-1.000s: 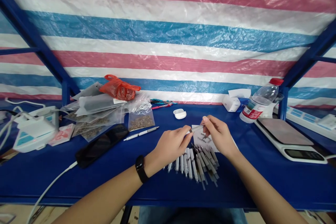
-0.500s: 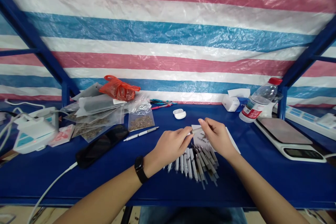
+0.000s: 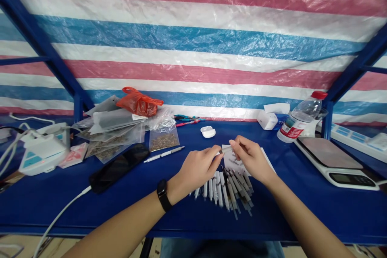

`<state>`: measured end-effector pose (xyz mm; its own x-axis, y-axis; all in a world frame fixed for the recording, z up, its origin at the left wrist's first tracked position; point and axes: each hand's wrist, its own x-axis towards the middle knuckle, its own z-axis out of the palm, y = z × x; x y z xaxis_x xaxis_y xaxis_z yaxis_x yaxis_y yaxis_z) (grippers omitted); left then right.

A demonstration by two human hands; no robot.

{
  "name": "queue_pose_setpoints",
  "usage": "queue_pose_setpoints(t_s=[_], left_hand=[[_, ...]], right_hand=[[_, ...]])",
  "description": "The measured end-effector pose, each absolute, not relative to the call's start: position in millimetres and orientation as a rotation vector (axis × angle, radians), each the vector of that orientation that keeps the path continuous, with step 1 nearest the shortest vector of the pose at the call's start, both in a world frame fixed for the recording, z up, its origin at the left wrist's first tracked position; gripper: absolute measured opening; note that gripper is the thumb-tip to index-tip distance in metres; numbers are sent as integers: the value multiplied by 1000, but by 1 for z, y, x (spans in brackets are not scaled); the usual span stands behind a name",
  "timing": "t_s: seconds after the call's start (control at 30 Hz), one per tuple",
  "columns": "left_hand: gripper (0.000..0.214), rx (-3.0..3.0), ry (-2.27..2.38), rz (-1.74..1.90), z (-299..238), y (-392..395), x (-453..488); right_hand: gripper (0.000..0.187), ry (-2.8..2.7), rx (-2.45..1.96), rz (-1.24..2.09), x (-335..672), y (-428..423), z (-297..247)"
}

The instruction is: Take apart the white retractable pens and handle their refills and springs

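Both hands are close together, the left hand (image 3: 198, 167) and right hand (image 3: 250, 159) pinching a slim white tube (image 3: 225, 150) between their fingertips. A fan of similar tubes (image 3: 222, 193) lies at 6 o'clock, a paper sheet (image 3: 242, 160) beneath the hands, a digital scale (image 3: 329, 157) at 3 o'clock, and clear bags of brown seeds (image 3: 163, 140) at 10 o'clock.

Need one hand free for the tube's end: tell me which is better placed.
The right hand, probably: its fingertips sit at the free end of the slim white tube, while the left hand holds the other end, steadying it.

The left hand (image 3: 198, 167) and right hand (image 3: 250, 159) pinch a slim white tube (image 3: 226, 150) above a fanned pile of tubes (image 3: 223, 192) on a blue bench (image 3: 90, 213).
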<state>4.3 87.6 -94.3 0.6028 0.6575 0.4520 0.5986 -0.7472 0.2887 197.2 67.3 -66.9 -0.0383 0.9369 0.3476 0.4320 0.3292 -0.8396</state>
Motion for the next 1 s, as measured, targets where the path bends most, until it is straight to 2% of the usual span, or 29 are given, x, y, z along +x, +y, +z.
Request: queue_pose_setpoints(t_s=[0.2,0.57,0.8,1.0], left_hand=[[26,2784,1022,792,-96,86,6],[20,2690,1079,781,-94,92,2],[22,2799,1039,791,-95,88,3],[24,2832,1008,813,-95,89,3]], right_hand=[[71,-1600,-1318,646,195,68,-68],[49,-1588,-1209,736,197,71,-73],[71,-1493,-1327,674,189,72,-76],[76,-1502,-1416,720,187,69,-75]])
